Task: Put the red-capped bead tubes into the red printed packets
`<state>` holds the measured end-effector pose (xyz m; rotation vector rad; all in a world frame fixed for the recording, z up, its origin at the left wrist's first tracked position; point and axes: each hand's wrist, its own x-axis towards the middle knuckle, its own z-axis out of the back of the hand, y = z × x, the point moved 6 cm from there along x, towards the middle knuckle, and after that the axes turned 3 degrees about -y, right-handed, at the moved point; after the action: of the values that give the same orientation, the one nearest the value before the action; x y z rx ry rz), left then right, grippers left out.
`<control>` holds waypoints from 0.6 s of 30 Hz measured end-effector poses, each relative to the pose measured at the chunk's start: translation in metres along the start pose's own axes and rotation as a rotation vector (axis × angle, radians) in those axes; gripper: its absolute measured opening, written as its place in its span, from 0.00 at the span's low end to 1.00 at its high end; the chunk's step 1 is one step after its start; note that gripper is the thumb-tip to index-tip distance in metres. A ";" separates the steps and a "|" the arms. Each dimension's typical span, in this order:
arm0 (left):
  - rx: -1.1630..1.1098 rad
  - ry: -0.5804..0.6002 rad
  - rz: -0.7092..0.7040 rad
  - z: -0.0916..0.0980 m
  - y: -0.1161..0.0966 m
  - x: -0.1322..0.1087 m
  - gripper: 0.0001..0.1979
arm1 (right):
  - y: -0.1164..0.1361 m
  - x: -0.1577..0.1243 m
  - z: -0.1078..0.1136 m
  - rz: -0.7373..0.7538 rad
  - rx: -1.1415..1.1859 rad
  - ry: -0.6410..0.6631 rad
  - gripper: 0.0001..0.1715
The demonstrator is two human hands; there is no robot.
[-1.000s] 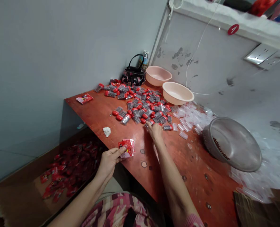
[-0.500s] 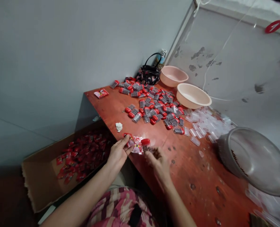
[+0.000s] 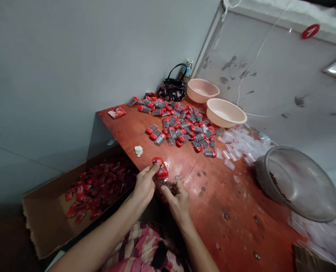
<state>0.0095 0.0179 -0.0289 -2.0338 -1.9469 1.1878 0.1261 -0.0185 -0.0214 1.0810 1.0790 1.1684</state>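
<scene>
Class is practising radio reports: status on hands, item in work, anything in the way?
Left hand pinching red packet; right hand gripping red-capped container. Container overlaps packet; whether inside, can't tell. White scrap nearby, apparently not in the way.

The left hand pinches a glossy red printed packet at the red-capped end of a small clear plastic container with dark contents, which the right hand grips. Beyond, on a worn reddish table, spreads a pile of similar containers beside two round, pale plastic basins.
</scene>
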 end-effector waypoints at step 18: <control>0.371 0.303 0.163 -0.004 0.007 0.001 0.09 | -0.009 0.007 -0.001 -0.094 0.248 0.040 0.09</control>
<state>0.0171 0.0187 -0.0303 -2.0532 -1.3363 1.0927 0.1266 -0.0123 -0.0307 1.1871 1.3174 1.0030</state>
